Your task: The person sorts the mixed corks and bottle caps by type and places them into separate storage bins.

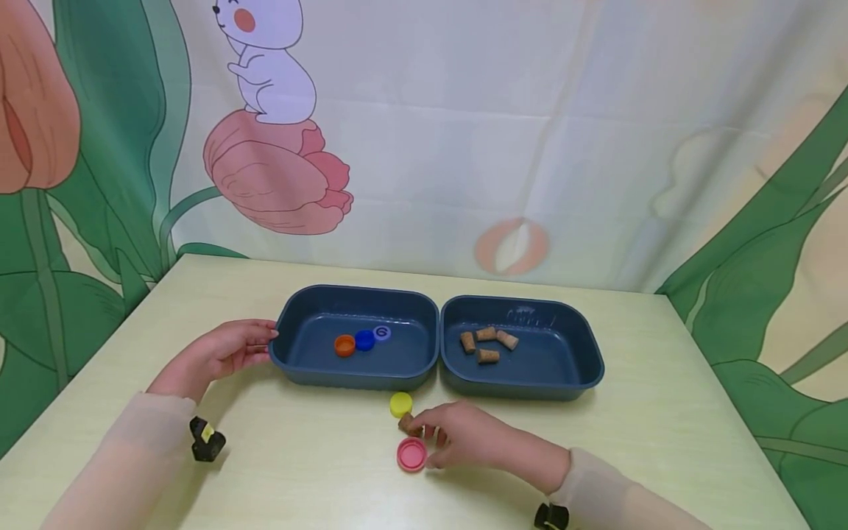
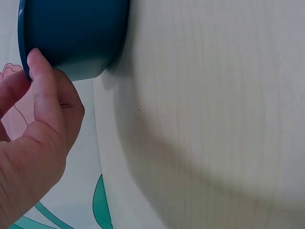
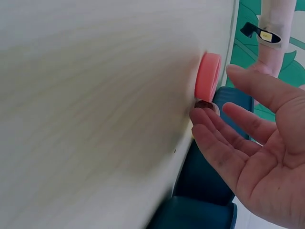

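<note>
Two dark blue trays stand side by side on the worktop (image 1: 285, 471), their neighbouring ends close together. The left tray (image 1: 358, 380) contains three round caps in a short row: an orange cap (image 1: 344, 346), hollow side up, a blue cap (image 1: 364, 340) beside it, and a lavender cap (image 1: 382, 334) with a ring-like mark at the right end. The right tray (image 1: 523, 389) contains four corks (image 1: 488, 356), all lying on their sides: three in a loose arc and one nearer its front wall.

Three items lie outside the containers, in front of the trays. A yellow cap (image 1: 400, 404) lies just before the left tray's front right corner. A loose cork (image 1: 405, 422) is next, and a pinkish-red cap (image 1: 412, 455), rim upward, lies nearest me.

My left hand (image 1: 241, 350) pinches the left tray's rim at its outer end, thumb against the outside wall. My right hand (image 1: 470, 438) is unclenched and carries nothing; its fingertips are at the loose cork, and its thumb is beside the pinkish-red cap. Whether the fingertips press on the cork, I cannot tell.
</note>
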{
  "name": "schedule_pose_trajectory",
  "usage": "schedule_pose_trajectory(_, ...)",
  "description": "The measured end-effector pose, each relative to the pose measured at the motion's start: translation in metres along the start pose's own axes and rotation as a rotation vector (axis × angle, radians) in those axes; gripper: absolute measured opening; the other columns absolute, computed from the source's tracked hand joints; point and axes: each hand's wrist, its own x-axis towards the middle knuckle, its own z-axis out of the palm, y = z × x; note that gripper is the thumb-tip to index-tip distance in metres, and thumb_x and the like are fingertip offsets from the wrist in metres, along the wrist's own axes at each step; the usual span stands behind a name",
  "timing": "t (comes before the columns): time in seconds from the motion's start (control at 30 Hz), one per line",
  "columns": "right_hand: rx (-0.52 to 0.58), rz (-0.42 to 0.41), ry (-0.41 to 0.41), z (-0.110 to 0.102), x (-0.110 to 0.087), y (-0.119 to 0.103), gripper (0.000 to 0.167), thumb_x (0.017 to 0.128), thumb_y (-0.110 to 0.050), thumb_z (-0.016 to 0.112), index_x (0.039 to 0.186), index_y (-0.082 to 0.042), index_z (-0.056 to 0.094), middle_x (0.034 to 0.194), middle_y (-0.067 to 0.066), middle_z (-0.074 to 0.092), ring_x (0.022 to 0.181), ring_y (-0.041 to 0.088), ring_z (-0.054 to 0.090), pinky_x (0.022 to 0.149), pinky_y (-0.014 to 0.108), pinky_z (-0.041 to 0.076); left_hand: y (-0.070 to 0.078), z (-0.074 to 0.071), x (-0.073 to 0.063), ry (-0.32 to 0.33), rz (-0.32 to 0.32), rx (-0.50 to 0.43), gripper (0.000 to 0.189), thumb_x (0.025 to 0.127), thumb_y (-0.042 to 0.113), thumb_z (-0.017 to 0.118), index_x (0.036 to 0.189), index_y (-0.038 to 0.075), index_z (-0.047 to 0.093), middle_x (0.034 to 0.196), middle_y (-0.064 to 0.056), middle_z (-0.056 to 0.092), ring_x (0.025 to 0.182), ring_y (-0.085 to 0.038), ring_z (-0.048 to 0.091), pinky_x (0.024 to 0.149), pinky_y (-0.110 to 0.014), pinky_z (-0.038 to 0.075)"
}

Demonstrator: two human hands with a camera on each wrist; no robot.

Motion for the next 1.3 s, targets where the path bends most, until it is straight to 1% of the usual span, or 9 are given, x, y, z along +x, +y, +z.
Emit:
schedule_pose_trajectory(0.13, -0.032, -0.003, -0.015, 0.001, 0.003, -0.001, 0.052, 0.083, 0.0, 0.079, 0.133, -0.006, 0.067, 0.113, 0.006, 0.075, 0.078, 0.002, 0.057, 0.073, 0.013, 0.051, 0.0, 0.0, 0.0, -0.003, 0.003, -0.002, 0.034, 0.107, 0.009, 0.047, 0.138, -0.003, 0.041, 0.081, 0.01, 0.069, 0.07, -0.001, 0.069, 0.072, -0.016, 0.062)
schedule_pose_trajectory(0.37, -0.153, -0.077, -0.007, 0.005, 0.005, -0.004, 0.048, 0.081, 0.002, 0.078, 0.127, -0.005, 0.069, 0.097, 0.002, 0.073, 0.072, 0.004, 0.051, 0.068, 0.012, 0.045, -0.002, 0.0, -0.001, -0.003, -0.002, -0.004, 0.037, 0.107, 0.009, 0.046, 0.141, -0.004, 0.038, 0.082, 0.009, 0.069, 0.071, -0.001, 0.069, 0.073, -0.016, 0.062)
schedule_pose_trajectory(0.43, -0.179, -0.074, -0.008, 0.005, 0.006, -0.006, 0.045, 0.081, 0.001, 0.079, 0.125, -0.006, 0.07, 0.093, 0.002, 0.071, 0.069, 0.003, 0.047, 0.066, 0.012, 0.043, -0.002, 0.0, -0.001, 0.002, -0.006, -0.003, 0.039, 0.107, 0.009, 0.046, 0.142, -0.005, 0.037, 0.082, 0.009, 0.069, 0.071, -0.001, 0.069, 0.074, -0.016, 0.062)
schedule_pose_trajectory(0.5, -0.203, -0.062, -0.008, 0.005, 0.006, -0.007, 0.044, 0.082, -0.001, 0.079, 0.124, -0.007, 0.071, 0.092, 0.001, 0.072, 0.069, 0.001, 0.044, 0.065, 0.012, 0.041, -0.002, 0.001, -0.001, 0.006, -0.009, -0.003, 0.04, 0.107, 0.01, 0.046, 0.143, -0.005, 0.036, 0.083, 0.009, 0.069, 0.072, -0.001, 0.069, 0.074, -0.016, 0.062)
schedule_pose_trajectory(0.63, -0.249, -0.061, -0.005, 0.006, 0.008, -0.008, 0.034, 0.083, -0.004, 0.081, 0.116, -0.008, 0.074, 0.087, 0.001, 0.071, 0.069, 0.001, 0.043, 0.065, 0.013, 0.04, -0.002, 0.0, 0.0, 0.01, -0.008, -0.004, 0.04, 0.107, 0.01, 0.046, 0.142, -0.005, 0.037, 0.083, 0.009, 0.07, 0.073, -0.002, 0.07, 0.075, -0.017, 0.062)
schedule_pose_trajectory(0.73, -0.264, -0.061, -0.007, 0.007, 0.009, -0.007, 0.03, 0.083, -0.005, 0.082, 0.112, -0.008, 0.074, 0.083, 0.0, 0.069, 0.069, 0.001, 0.042, 0.064, 0.013, 0.039, -0.002, 0.0, 0.0, 0.016, -0.008, 0.0, 0.042, 0.107, 0.01, 0.047, 0.144, -0.005, 0.036, 0.084, 0.009, 0.07, 0.073, -0.002, 0.07, 0.074, -0.017, 0.062)
schedule_pose_trajectory(0.9, -0.266, -0.041, -0.014, 0.008, 0.01, -0.007, 0.039, 0.082, -0.005, 0.082, 0.12, -0.008, 0.073, 0.09, 0.0, 0.073, 0.069, 0.002, 0.043, 0.065, 0.014, 0.039, -0.002, 0.0, 0.001, 0.018, -0.01, 0.008, 0.048, 0.107, 0.011, 0.046, 0.149, -0.007, 0.031, 0.085, 0.009, 0.069, 0.073, -0.002, 0.069, 0.074, -0.017, 0.062)
schedule_pose_trajectory(1.03, -0.282, -0.034, -0.01, 0.01, 0.01, -0.007, 0.042, 0.081, -0.006, 0.083, 0.122, -0.009, 0.073, 0.088, -0.001, 0.072, 0.069, 0.003, 0.043, 0.065, 0.015, 0.039, -0.002, 0.001, 0.0, 0.014, -0.008, 0.008, 0.048, 0.107, 0.011, 0.046, 0.148, -0.008, 0.031, 0.084, 0.009, 0.069, 0.073, -0.002, 0.069, 0.075, -0.017, 0.062)
schedule_pose_trajectory(1.3, -0.302, -0.058, 0.017, 0.011, 0.01, -0.006, 0.028, 0.081, -0.007, 0.083, 0.107, -0.01, 0.074, 0.081, -0.002, 0.067, 0.069, 0.002, 0.043, 0.065, 0.014, 0.04, -0.002, -0.001, 0.001, 0.014, -0.006, 0.003, 0.044, 0.107, 0.011, 0.047, 0.146, -0.006, 0.034, 0.084, 0.009, 0.07, 0.073, -0.002, 0.07, 0.075, -0.017, 0.062)
